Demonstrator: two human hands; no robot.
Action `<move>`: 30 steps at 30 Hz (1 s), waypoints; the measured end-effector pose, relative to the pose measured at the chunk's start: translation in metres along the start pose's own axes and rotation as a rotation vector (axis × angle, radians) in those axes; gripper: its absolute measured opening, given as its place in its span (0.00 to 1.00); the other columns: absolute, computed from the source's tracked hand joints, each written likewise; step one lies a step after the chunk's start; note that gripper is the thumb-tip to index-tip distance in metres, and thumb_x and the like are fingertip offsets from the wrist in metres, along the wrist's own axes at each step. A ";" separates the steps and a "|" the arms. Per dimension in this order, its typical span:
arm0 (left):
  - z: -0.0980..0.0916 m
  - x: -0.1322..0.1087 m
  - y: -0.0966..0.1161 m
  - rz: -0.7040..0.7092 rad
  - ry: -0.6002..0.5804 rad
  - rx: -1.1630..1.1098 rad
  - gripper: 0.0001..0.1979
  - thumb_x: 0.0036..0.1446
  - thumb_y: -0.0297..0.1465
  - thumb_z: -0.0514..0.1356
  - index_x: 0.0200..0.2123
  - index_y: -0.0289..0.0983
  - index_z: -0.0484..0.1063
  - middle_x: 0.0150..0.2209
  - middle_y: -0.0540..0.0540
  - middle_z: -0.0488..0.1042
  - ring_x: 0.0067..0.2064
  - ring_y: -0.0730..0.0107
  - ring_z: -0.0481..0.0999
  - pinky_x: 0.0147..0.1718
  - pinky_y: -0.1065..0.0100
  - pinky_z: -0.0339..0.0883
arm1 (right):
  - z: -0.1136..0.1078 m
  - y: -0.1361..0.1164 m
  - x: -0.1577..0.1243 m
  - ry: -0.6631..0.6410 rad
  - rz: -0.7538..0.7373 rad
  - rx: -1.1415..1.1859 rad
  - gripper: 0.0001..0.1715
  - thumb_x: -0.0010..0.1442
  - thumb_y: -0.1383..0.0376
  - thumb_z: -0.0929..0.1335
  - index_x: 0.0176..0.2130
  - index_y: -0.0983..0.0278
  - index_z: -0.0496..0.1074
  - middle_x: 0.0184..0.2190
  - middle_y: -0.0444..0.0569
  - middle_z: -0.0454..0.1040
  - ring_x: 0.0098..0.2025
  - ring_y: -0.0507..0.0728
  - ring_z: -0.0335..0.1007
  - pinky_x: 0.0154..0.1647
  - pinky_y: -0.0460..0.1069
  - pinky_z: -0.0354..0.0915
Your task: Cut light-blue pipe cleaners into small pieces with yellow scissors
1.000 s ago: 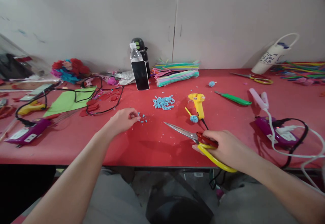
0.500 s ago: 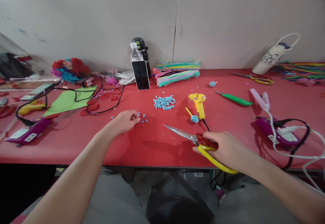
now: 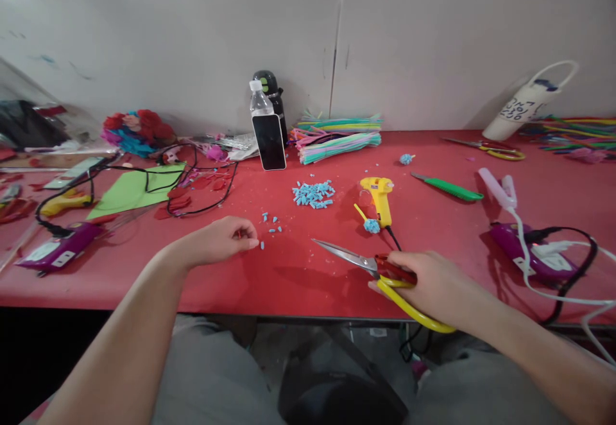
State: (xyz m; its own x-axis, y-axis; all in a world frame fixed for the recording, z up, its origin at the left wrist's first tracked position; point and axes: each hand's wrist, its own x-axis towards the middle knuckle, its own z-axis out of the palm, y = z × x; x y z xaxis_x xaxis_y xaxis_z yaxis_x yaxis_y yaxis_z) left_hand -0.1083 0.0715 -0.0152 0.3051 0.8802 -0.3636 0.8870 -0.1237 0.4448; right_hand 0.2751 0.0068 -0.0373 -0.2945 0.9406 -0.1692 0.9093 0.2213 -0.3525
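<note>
The right hand (image 3: pixel 436 284) grips yellow-handled scissors (image 3: pixel 380 271), blades shut, flat on the red table (image 3: pixel 298 277). The left hand (image 3: pixel 219 240), fingertips pinched together, rests beside scattered blue bits (image 3: pixel 272 225). A capped water bottle (image 3: pixel 260 101) stands behind.

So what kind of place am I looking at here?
Likely a craft workbench: a red table with a yellow glue gun, bundled pipe cleaners and cut blue pieces; the right hand holds scissors.
</note>
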 end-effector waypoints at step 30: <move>-0.012 -0.027 -0.056 -0.268 0.098 0.067 0.09 0.46 0.38 0.60 0.23 0.41 0.77 0.28 0.47 0.79 0.32 0.60 0.77 0.31 0.66 0.65 | 0.001 0.001 0.001 -0.039 0.014 -0.039 0.16 0.58 0.50 0.67 0.29 0.58 0.68 0.21 0.43 0.72 0.22 0.54 0.64 0.22 0.47 0.49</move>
State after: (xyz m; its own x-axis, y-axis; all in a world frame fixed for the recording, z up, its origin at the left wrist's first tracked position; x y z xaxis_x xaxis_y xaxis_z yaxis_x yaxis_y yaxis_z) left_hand -0.1707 0.0600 -0.0203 0.0252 0.9251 -0.3788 0.9534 0.0917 0.2875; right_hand 0.2752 0.0077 -0.0391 -0.2920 0.9331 -0.2100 0.9240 0.2186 -0.3137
